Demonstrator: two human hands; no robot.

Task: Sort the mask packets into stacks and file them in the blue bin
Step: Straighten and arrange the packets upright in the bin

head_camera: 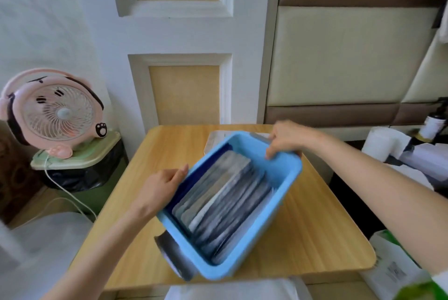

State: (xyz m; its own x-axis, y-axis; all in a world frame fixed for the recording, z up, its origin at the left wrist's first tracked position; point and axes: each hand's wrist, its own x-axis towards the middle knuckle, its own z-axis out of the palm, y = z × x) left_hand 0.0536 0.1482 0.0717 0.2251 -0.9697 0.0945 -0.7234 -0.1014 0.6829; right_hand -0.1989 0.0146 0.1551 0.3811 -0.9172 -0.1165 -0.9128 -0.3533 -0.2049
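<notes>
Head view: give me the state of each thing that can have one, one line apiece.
blue bin: on the table, askew to its edges, held at two sides, full of packets.
mask packets: filed on edge inside the bin, leaning.
left hand: grips the bin's left wall.
right hand: fingers curled over the bin's far rim.
pink fan: upright; running or not, cannot tell.

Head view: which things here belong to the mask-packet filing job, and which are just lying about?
Job in hand:
blue bin
mask packets filed on edge inside it
right hand gripping its far rim
left hand at its left wall

Lying about:
pink fan on a green-lidded trash can
paper roll
dark bottle
</notes>
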